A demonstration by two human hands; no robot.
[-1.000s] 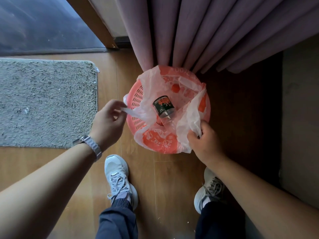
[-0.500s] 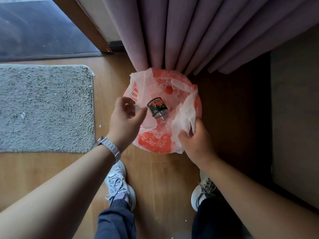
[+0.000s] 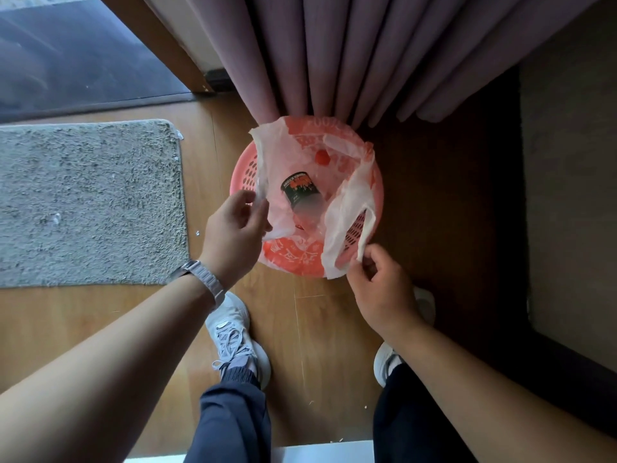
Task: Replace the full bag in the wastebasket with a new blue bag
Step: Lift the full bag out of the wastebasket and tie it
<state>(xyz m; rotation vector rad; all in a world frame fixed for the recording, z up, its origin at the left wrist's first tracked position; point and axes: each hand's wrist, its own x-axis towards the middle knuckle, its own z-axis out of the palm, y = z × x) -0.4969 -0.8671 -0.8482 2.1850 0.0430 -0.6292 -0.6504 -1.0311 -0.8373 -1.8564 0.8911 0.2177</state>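
– Both hands are gripping what?
– Left hand [image 3: 233, 228] pinches the left edge of the full bag [image 3: 345, 208] between thumb and fingers. Right hand [image 3: 384, 289] pinches the right handle loop.
– Where is the bag?
– Inside the pink wastebasket [image 3: 243, 177], draped over its rim. A bottle [image 3: 298, 190] and a red cap [image 3: 322, 157] lie in it.
– How far along?
– Early, I'd judge. The handles are held, but the bag is not lifted out, and no blue bag is in view.
– And the room?
– Wooden floor [image 3: 300, 329], with a grey rug [image 3: 90, 202] to the left. A mauve curtain [image 3: 334, 55] hangs just behind the basket. The person stands in pale sneakers [image 3: 233, 332].
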